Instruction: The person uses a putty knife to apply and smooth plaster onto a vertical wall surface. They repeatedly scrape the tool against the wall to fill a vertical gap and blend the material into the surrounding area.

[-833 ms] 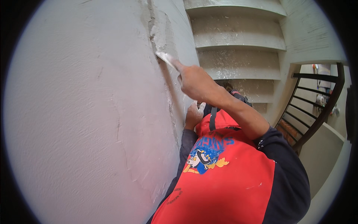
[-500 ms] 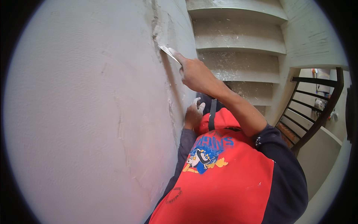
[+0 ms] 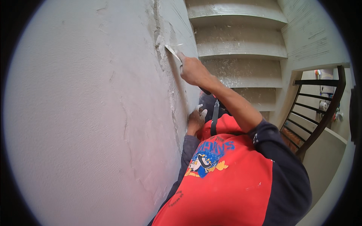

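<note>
My right hand (image 3: 193, 71) grips a putty knife (image 3: 173, 52) with a thin, pale blade. The blade tip is at a rough crack (image 3: 157, 35) that runs down the pale plastered wall (image 3: 83, 113). Thin pale flakes show beside the blade. Lower down, my left hand (image 3: 196, 119) is near the wall and beside my dark trousers, its whitened fingers bent and apart. I see nothing in it; part of its palm is hidden.
Concrete stairs (image 3: 241, 41) speckled with white bits lie ahead, right of the wall. A dark metal railing (image 3: 320, 128) stands at the right, and beyond it several objects show on a lower level. Another scuffed wall (image 3: 313, 34) flanks the stairs.
The putty knife has shifted slightly along the crack, and flakes now show by its blade. More rough plaster is visible below the tip. My left hand stays nearly in place.
</note>
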`<action>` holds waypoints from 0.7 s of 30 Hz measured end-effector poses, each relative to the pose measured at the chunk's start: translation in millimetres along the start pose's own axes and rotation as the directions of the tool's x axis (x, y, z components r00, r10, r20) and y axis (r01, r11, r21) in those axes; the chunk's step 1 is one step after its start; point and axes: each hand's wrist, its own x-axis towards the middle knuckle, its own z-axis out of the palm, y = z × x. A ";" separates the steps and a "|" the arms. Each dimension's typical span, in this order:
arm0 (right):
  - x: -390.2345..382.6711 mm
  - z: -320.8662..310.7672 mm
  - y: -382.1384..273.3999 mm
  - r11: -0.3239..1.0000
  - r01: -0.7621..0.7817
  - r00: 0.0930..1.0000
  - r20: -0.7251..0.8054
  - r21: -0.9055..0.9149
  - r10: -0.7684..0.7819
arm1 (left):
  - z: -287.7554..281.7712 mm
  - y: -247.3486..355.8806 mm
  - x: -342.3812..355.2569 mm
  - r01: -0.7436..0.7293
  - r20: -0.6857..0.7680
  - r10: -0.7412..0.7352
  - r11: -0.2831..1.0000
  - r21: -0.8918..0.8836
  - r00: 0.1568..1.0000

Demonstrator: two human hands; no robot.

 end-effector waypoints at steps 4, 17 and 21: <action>-1.8 11.5 10.5 0.997 0.058 0.998 0.029 0.053 -0.060 | -6.5 -1.7 0.1 0.028 0.009 -0.029 0.997 0.067 1.000; -37.9 13.6 3.8 0.995 -0.014 0.995 0.098 0.097 0.005 | -9.3 3.8 -3.3 0.111 0.071 -0.115 0.992 0.052 0.991; -13.2 12.4 4.1 0.987 -0.011 1.000 0.028 0.159 0.006 | -6.3 -0.6 1.9 0.040 0.035 -0.040 0.999 0.016 0.999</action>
